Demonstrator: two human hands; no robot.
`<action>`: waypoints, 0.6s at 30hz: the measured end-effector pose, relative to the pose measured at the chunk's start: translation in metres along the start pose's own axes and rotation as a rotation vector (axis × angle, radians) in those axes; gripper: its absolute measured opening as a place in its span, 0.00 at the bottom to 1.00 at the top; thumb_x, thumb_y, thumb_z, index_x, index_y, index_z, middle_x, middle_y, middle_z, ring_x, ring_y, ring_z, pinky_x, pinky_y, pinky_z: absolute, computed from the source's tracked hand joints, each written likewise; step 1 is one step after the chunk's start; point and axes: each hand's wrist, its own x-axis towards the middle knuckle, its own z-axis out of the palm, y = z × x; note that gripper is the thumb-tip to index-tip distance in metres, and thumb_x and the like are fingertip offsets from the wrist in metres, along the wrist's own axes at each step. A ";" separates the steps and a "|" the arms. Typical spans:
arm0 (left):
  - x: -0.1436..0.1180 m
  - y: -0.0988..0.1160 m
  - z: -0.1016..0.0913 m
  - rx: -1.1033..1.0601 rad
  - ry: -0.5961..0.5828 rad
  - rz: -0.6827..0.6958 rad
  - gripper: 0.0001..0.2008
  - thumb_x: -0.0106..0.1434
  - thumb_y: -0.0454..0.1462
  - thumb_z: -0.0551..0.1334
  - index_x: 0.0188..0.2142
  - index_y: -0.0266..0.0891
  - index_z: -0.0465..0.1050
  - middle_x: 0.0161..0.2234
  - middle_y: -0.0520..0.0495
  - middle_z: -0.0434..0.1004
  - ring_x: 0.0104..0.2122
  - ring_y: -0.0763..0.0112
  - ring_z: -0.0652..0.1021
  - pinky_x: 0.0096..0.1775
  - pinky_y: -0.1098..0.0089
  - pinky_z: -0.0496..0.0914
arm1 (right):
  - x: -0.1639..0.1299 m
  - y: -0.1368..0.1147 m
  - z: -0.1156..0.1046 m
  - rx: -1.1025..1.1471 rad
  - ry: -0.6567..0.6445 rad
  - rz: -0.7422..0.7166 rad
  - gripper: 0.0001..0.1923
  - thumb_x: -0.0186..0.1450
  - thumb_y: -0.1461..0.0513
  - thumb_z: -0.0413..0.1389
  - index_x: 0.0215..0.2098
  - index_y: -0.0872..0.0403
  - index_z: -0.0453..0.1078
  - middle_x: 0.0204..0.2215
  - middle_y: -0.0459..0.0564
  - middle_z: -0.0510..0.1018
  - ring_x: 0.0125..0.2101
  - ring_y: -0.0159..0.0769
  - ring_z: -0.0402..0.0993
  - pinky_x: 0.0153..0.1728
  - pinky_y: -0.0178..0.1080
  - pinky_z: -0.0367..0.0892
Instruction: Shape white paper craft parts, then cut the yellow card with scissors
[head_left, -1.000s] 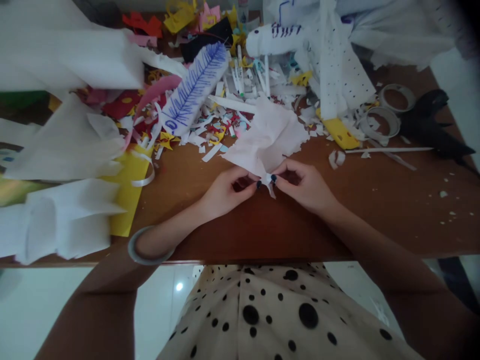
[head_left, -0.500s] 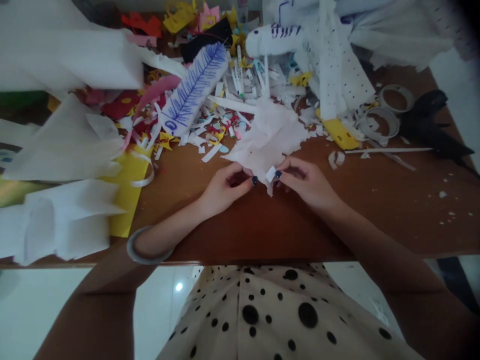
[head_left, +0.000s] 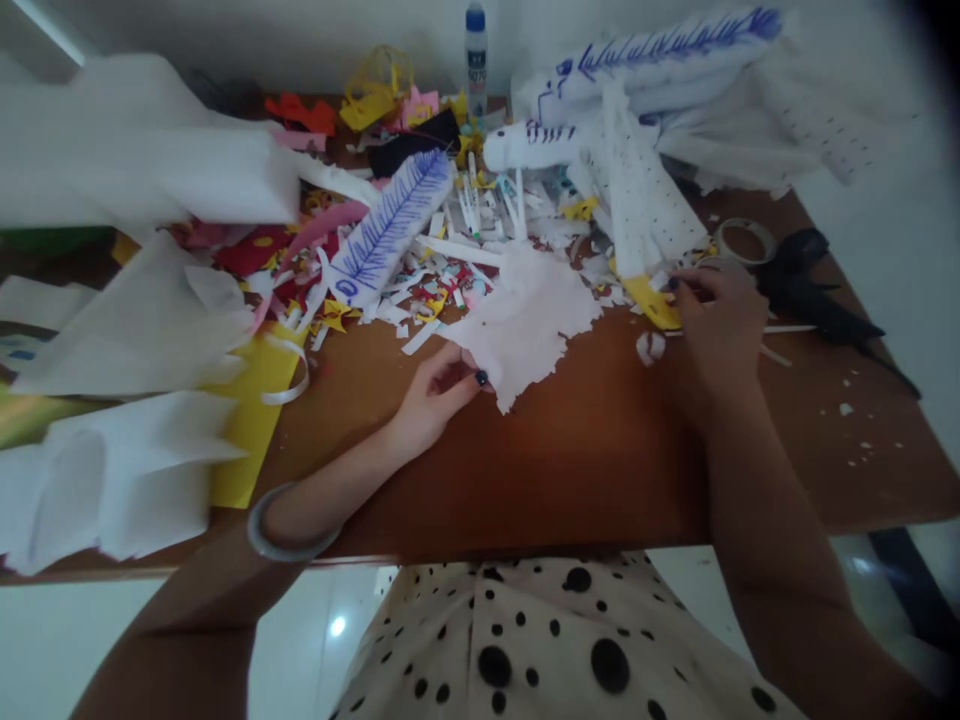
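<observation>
The left hand [head_left: 439, 385] pinches the near left edge of a ragged, pale pink sheet of thin paper [head_left: 529, 320], thumb on top with its dark nail showing. The sheet lies flat on the brown wooden desk [head_left: 570, 450], near the middle, its far edge running into a heap of white and coloured paper scraps [head_left: 442, 270].

The right hand [head_left: 716, 315] is well apart from it, out to the right, with its fingers curled down over a grey tape roll [head_left: 709, 268] that it mostly hides; whether it grips the roll cannot be told. Just left of this hand lies a yellow paper piece [head_left: 652, 300], joined to a white dotted paper strip [head_left: 637, 205], and a small crumpled white scrap [head_left: 649, 346] sits near the wrist. A second tape ring [head_left: 745, 240] lies just beyond, with a black paper cutout [head_left: 817, 295] to the right.

Farther left lie a white paper feather with blue pen lines [head_left: 390, 225], a yellow card sheet [head_left: 251, 400] and large white paper pieces [head_left: 135, 320]. A glue bottle with a blue cap [head_left: 475, 45] stands at the far edge.
</observation>
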 end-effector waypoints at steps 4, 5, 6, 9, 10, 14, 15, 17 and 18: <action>0.001 0.003 0.001 -0.109 0.014 -0.035 0.08 0.56 0.38 0.67 0.30 0.37 0.71 0.31 0.51 0.73 0.31 0.75 0.75 0.35 0.74 0.72 | 0.012 0.027 -0.007 -0.138 0.010 0.081 0.05 0.60 0.58 0.55 0.34 0.47 0.73 0.31 0.51 0.78 0.34 0.50 0.75 0.41 0.53 0.65; 0.001 0.004 0.001 -0.139 0.014 -0.038 0.07 0.56 0.38 0.67 0.30 0.37 0.72 0.31 0.51 0.72 0.31 0.75 0.75 0.34 0.75 0.72 | 0.011 0.028 -0.008 -0.159 0.042 0.091 0.04 0.60 0.58 0.56 0.34 0.47 0.71 0.31 0.50 0.78 0.34 0.50 0.75 0.41 0.52 0.65; 0.001 0.005 0.001 -0.169 0.013 -0.042 0.07 0.55 0.38 0.67 0.30 0.37 0.72 0.31 0.51 0.72 0.31 0.76 0.75 0.34 0.75 0.72 | 0.010 0.026 -0.009 -0.159 0.084 0.088 0.05 0.60 0.58 0.56 0.36 0.46 0.70 0.31 0.50 0.77 0.34 0.49 0.75 0.41 0.52 0.66; 0.001 0.006 0.000 -0.259 0.012 -0.061 0.07 0.55 0.37 0.67 0.31 0.37 0.73 0.30 0.52 0.73 0.30 0.76 0.75 0.33 0.76 0.73 | 0.005 0.010 -0.008 0.001 0.091 0.059 0.08 0.63 0.55 0.53 0.39 0.48 0.67 0.34 0.51 0.78 0.32 0.45 0.75 0.38 0.49 0.67; 0.001 0.006 0.001 -0.289 0.016 -0.069 0.06 0.54 0.37 0.67 0.31 0.37 0.73 0.30 0.52 0.73 0.29 0.76 0.75 0.33 0.76 0.73 | 0.002 0.002 -0.006 0.090 0.029 0.064 0.08 0.64 0.55 0.52 0.38 0.48 0.67 0.34 0.51 0.78 0.31 0.42 0.75 0.36 0.47 0.68; 0.001 0.009 0.002 -0.392 0.045 -0.088 0.07 0.52 0.35 0.67 0.33 0.37 0.74 0.28 0.52 0.74 0.26 0.77 0.75 0.30 0.75 0.72 | -0.012 -0.028 0.000 0.264 -0.201 0.022 0.14 0.63 0.61 0.49 0.46 0.50 0.68 0.38 0.50 0.79 0.29 0.36 0.76 0.30 0.41 0.69; 0.001 0.010 0.003 -0.408 0.056 -0.089 0.09 0.51 0.36 0.67 0.33 0.37 0.74 0.28 0.51 0.75 0.27 0.76 0.75 0.31 0.75 0.73 | -0.016 -0.034 0.000 0.294 -0.248 0.018 0.16 0.62 0.62 0.50 0.47 0.50 0.69 0.40 0.51 0.79 0.30 0.36 0.76 0.29 0.39 0.69; 0.000 0.013 0.003 -0.422 0.078 -0.102 0.11 0.50 0.36 0.67 0.35 0.37 0.75 0.30 0.51 0.76 0.29 0.73 0.77 0.33 0.73 0.74 | -0.023 -0.045 -0.001 0.402 -0.508 0.103 0.14 0.63 0.58 0.50 0.44 0.53 0.72 0.39 0.53 0.80 0.31 0.35 0.76 0.24 0.34 0.67; 0.000 0.014 0.003 -0.424 0.089 -0.111 0.12 0.49 0.37 0.67 0.35 0.38 0.75 0.31 0.50 0.77 0.31 0.72 0.77 0.34 0.71 0.74 | -0.026 -0.049 -0.001 0.463 -0.711 0.167 0.15 0.64 0.55 0.50 0.41 0.54 0.73 0.38 0.54 0.80 0.30 0.35 0.76 0.23 0.33 0.66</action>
